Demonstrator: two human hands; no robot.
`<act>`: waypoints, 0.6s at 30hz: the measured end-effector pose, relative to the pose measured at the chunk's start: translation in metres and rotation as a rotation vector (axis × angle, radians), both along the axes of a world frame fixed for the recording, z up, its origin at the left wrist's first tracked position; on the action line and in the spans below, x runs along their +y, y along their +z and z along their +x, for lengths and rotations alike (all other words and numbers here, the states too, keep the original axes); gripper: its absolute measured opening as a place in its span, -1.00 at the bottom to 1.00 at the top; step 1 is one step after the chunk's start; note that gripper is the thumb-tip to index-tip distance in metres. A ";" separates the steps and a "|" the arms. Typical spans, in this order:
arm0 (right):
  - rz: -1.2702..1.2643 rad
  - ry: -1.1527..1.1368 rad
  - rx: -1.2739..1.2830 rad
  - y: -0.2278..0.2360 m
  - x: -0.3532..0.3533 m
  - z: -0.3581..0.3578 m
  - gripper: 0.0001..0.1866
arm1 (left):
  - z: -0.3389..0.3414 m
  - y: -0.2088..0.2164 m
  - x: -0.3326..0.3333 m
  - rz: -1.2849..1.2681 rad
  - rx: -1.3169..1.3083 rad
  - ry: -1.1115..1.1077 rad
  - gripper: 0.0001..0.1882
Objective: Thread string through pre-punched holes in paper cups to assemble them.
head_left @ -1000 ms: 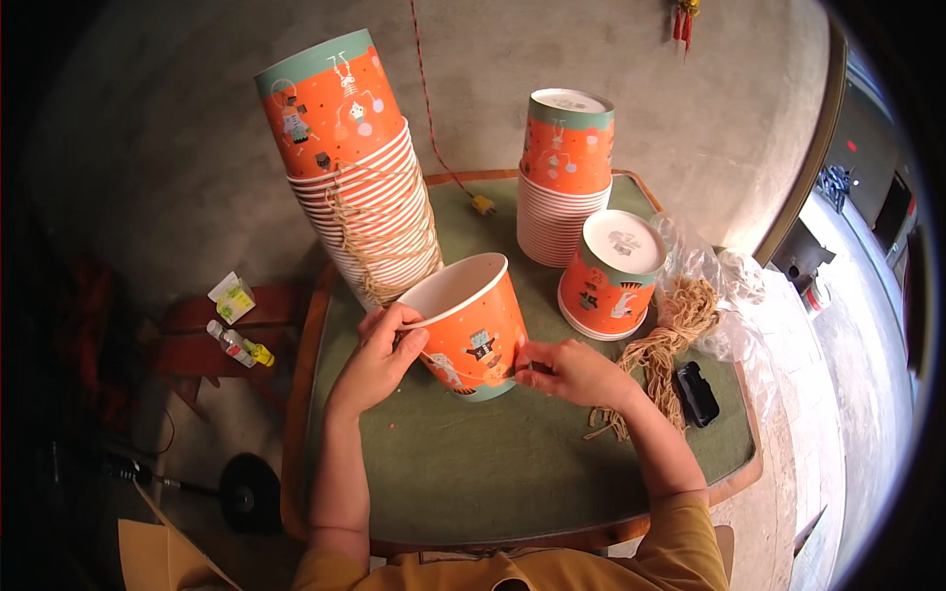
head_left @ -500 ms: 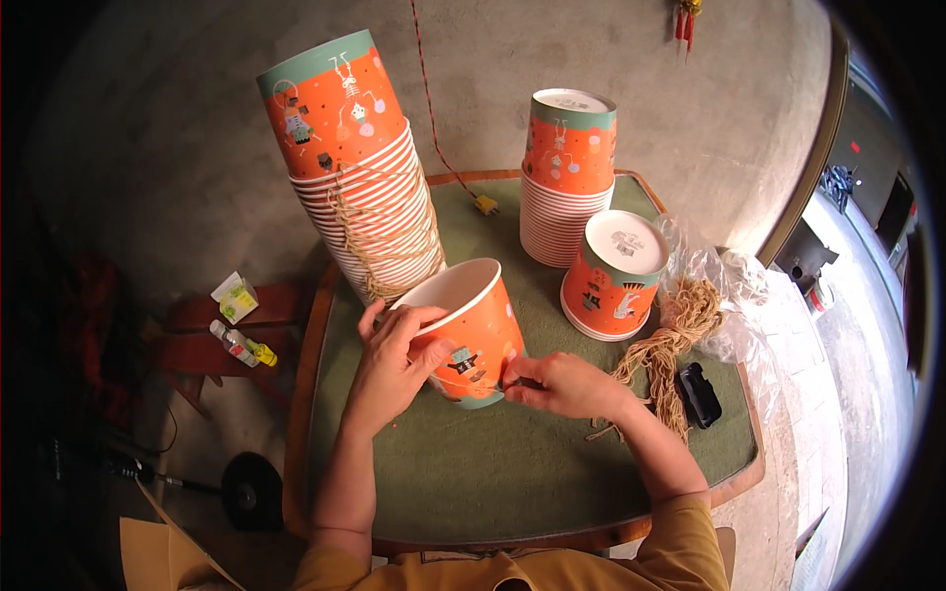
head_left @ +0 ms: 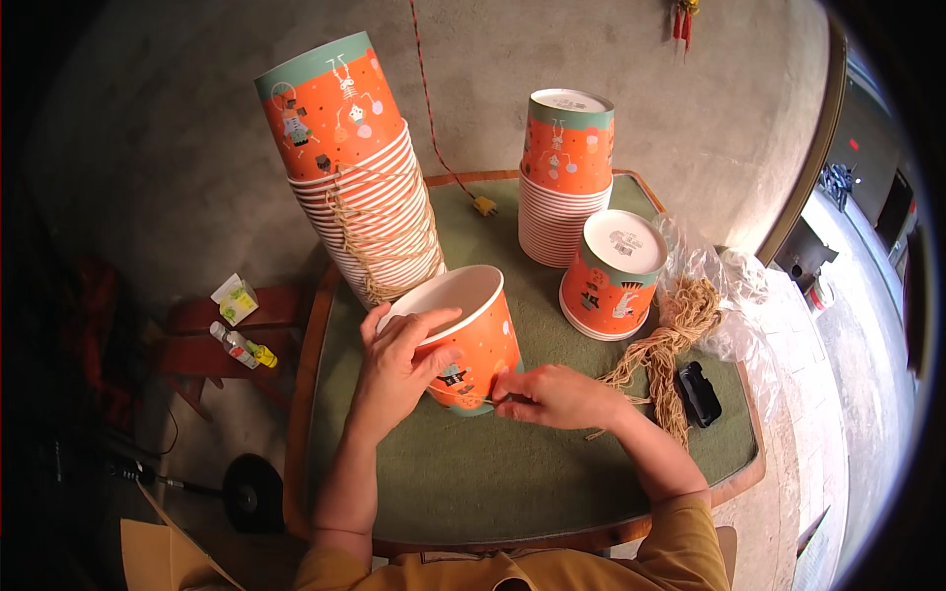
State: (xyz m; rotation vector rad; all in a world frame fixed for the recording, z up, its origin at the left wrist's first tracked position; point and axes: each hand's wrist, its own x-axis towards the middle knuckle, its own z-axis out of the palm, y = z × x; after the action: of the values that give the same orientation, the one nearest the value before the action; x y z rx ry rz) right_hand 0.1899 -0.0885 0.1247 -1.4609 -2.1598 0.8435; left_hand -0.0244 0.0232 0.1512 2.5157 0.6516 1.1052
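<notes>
An orange paper bucket (head_left: pixel 483 340) with a white rim and green base band stands mouth up on the green table, tilted a little. My left hand (head_left: pixel 399 360) grips its left side, fingers reaching over the rim. A thin strand of twine (head_left: pixel 461 396) runs across the bucket's lower front. At the lower right of the bucket, my right hand (head_left: pixel 567 396) is closed in a pinch on that strand. Behind the bucket leans a tall stack of nested buckets (head_left: pixel 360 187) wound with twine. Part of the strand is hidden behind the fingers and bucket.
Upturned buckets form a second stack (head_left: pixel 565 177) and a shorter one (head_left: pixel 611 281) at the right. Beside them lie a twine bundle (head_left: pixel 675 345), clear plastic wrap (head_left: pixel 749 335) and a black tray-like piece (head_left: pixel 699 396). A yellow plug (head_left: pixel 484 206) rests near the back edge.
The bucket has tipped more upright and shifted slightly lower. My right hand has moved a little down and left along its side, while my left hand keeps its hold.
</notes>
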 end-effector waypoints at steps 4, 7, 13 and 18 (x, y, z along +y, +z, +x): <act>0.028 0.032 0.015 0.002 -0.001 -0.002 -0.80 | -0.001 -0.007 0.004 -0.007 -0.015 -0.006 -0.73; -0.082 0.049 0.120 0.022 -0.009 -0.007 -0.77 | 0.002 -0.008 -0.001 0.007 0.012 -0.062 -0.74; -0.223 0.017 0.507 0.044 -0.028 -0.010 -0.73 | 0.003 -0.001 -0.013 -0.035 0.154 -0.257 -0.47; -0.262 -0.054 0.943 0.045 -0.034 -0.004 -0.77 | 0.002 0.003 -0.015 0.003 0.165 -0.385 -0.39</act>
State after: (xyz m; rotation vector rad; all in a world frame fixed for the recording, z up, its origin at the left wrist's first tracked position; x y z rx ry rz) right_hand 0.1854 -0.1223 0.1701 -0.9055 -1.3241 1.4586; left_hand -0.0221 0.0083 0.1546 2.6037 0.1876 0.7684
